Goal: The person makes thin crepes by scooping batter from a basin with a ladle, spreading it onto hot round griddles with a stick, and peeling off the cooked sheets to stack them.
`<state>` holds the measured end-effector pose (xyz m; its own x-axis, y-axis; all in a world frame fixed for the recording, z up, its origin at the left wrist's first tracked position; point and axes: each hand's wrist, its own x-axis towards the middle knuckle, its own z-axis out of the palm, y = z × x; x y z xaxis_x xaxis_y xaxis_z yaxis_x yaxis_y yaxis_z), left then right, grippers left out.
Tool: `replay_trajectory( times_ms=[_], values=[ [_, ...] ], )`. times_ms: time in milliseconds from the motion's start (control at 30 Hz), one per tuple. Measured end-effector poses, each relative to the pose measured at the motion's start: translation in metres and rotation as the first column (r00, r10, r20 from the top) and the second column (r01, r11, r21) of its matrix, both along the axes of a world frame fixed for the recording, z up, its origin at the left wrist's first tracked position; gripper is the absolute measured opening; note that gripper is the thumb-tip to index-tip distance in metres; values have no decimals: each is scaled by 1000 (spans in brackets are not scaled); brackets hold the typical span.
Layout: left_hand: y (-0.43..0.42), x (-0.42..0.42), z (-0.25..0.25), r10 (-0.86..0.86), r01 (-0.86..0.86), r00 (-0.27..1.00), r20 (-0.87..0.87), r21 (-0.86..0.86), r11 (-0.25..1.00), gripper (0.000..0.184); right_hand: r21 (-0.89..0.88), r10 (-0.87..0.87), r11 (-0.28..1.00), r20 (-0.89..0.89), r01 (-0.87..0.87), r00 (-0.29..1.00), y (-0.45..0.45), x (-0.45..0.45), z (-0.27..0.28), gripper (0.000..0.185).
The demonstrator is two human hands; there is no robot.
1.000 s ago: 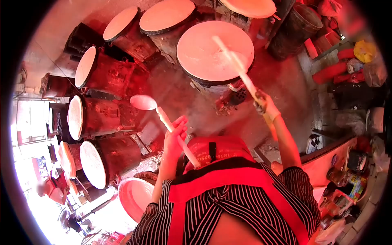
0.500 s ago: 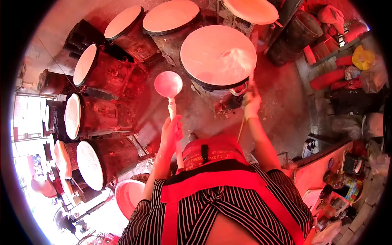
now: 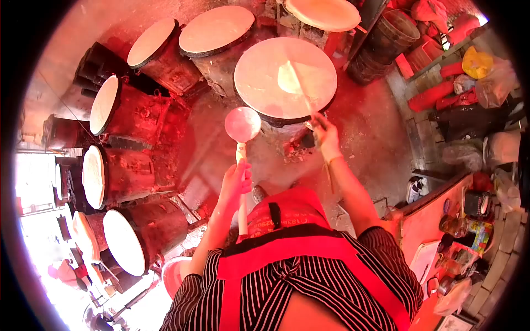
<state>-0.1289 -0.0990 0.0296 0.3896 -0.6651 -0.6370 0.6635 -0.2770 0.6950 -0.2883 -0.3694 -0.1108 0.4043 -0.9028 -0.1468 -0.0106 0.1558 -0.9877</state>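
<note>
My left hand (image 3: 234, 182) is wrapped round the pale handle of a ladle (image 3: 243, 124), its round bowl held up in front of the nearest drum. In my right hand (image 3: 327, 138) is a long thin wooden spatula (image 3: 303, 88), its far end reaching over a round pale griddle (image 3: 259, 83). Under the spatula's tip lies a lighter patch of what looks like batter (image 3: 288, 79). Whether the tip touches the patch, I cannot tell. The griddle sits on top of a dark-rimmed drum stove.
More drum stoves with round pale tops stand in an arc, including a far one (image 3: 218, 28) and a left one (image 3: 124, 240). A pink basin (image 3: 175, 270) is beside my left arm. On the right, a table (image 3: 411, 237) holds jars and packets. Stacked buckets (image 3: 392, 36) stand behind.
The spatula has swung left from the griddle's right edge to over its middle, where a rounder pale patch now shows. The ladle sits slightly lower and further right in view.
</note>
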Motion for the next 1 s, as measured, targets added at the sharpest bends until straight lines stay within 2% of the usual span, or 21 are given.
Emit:
replay_trajectory(
  times_ms=[33, 100, 133, 200, 267, 300, 367, 433, 500, 533, 567, 633, 667, 767, 800, 833, 867, 900, 967, 1000],
  values=[
    [-3, -1, 7, -2, 2, 1000, -29, -13, 1000, 27, -224, -45, 974, -76, 27, 996, -21, -1, -6, 29],
    [-6, -2, 8, -31, 29, 998, -53, -36, 999, 31, -143, -152, 975, 142, 172, 978, -51, -2, -9, 36],
    [-9, -1, 3, -60, 58, 997, -48, -46, 997, 33, -99, -82, 992, 7, 82, 997, -52, -10, -10, 37],
    [-16, 7, -4, -109, 104, 992, -66, -76, 992, 35, 34, 66, 997, -108, -62, 992, -27, -26, 17, 38],
    [-32, 18, -11, -141, 126, 984, -113, -128, 984, 34, 173, 178, 972, -106, -158, 978, 10, -49, 54, 38],
    [-44, 25, -15, -159, 149, 984, -75, -126, 981, 32, 241, 218, 953, -124, -184, 968, 27, -62, 66, 38],
    [-74, 43, -23, -186, 185, 983, 0, -127, 975, 29, 152, 132, 983, -167, -107, 977, 43, -83, 64, 39],
    [-111, 56, -36, -198, 220, 963, 185, -103, 970, 20, -143, -54, 989, -85, 42, 995, 50, -90, 10, 40],
    [-151, 67, -66, -191, 206, 969, 156, -89, 974, 11, -162, -124, 978, 37, 128, 992, 48, -77, -33, 31],
    [-168, 62, -69, -157, 163, 978, 136, -34, 986, 11, 70, -129, 990, 41, 126, 991, 65, -60, -6, 31],
    [-181, 52, -72, -120, 118, 986, 116, 22, 993, 10, 298, -133, 948, 42, 114, 990, 79, -46, 17, 30],
    [-197, 32, -84, -176, 183, 971, 160, -27, 983, 9, 515, -41, 856, 140, -38, 989, 86, -31, 35, 29],
    [-200, 26, -81, -204, 216, 962, 184, -50, 975, 8, 562, -30, 822, 203, -91, 979, 86, -23, 37, 29],
    [-187, 47, -57, -287, 225, 951, -111, -387, 894, 11, 630, 39, 762, 185, -149, 982, 74, -30, 68, 29],
    [-172, 49, -33, -257, 175, 946, -196, -358, 917, 11, 585, 67, 800, 139, -137, 988, 64, -35, 83, 29],
    [-151, 47, -1, -221, 126, 935, -276, -324, 938, 12, 570, 39, 821, -100, 25, 994, 45, -32, 79, 31],
    [-138, 45, 21, -181, 79, 918, -352, -285, 955, 13, 417, -64, 902, -128, 112, 990, 29, -37, 84, 27],
    [-132, 44, 30, -189, 86, 892, -412, -256, 963, 13, 315, -122, 940, -54, 133, 991, 13, -45, 78, 25],
    [-119, 43, 39, -182, 86, 824, -537, -198, 976, 14, 39, -73, 996, -47, 74, 996, 1, -52, 42, 23],
    [-122, 55, 29, -138, 78, 686, -714, -116, 990, 13, -89, -59, 995, -45, 55, 997, 18, -47, 27, 22]
  ],
)
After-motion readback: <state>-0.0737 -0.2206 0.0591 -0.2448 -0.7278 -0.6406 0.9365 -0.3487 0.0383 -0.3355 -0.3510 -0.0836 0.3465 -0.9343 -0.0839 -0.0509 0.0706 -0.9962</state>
